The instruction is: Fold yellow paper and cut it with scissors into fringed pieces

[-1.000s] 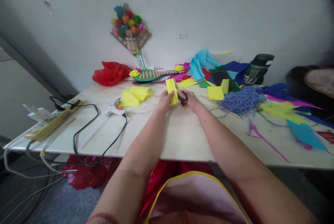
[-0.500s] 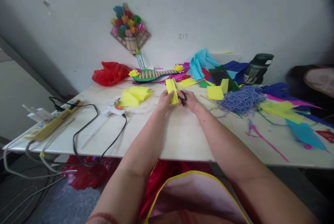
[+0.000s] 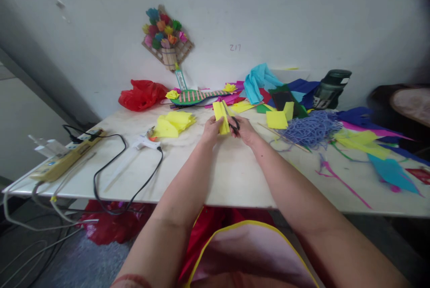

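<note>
Toward the middle of a pale tabletop [image 3: 242, 176], the left hand [image 3: 212, 129] pinches a folded yellow paper [image 3: 219, 116] by its near left side, while the right hand [image 3: 246, 131] grips black-handled scissors [image 3: 234, 127] at the paper's right edge. The paper lies between both hands, its long axis pointing away from the person, far end tilted slightly left; the left hand is nearer, touching it. Leftward lie loose yellow sheets [image 3: 173, 124]; farther back rests a green lute-shaped craft [image 3: 198, 96], below a basket of colourful paper flowers [image 3: 164, 30].
</note>
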`<move>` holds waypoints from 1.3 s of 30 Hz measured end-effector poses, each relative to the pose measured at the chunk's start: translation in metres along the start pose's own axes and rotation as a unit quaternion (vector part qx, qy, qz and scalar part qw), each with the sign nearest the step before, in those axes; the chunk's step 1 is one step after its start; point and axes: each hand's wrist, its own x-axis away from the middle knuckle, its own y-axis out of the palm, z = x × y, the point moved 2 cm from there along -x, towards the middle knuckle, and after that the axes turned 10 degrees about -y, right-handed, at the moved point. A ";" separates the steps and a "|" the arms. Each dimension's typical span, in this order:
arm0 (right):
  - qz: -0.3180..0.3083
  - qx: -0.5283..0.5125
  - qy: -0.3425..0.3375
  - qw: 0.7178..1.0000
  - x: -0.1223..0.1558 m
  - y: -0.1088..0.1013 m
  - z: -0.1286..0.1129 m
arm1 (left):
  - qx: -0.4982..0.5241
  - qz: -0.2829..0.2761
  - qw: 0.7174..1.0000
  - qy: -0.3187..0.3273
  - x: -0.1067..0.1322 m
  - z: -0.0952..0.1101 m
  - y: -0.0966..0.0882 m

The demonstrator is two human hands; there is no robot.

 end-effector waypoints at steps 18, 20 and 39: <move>0.007 -0.015 0.001 1.000 -0.002 0.001 0.003 | 0.013 0.017 1.000 -0.016 -0.001 -0.001 -0.003; 0.007 -0.017 0.006 1.000 -0.001 0.002 0.002 | 0.008 0.016 1.000 -0.018 -0.001 0.000 -0.003; -0.011 -0.020 0.005 1.000 0.001 -0.002 -0.006 | -0.032 -0.021 0.999 -0.009 0.002 0.000 -0.001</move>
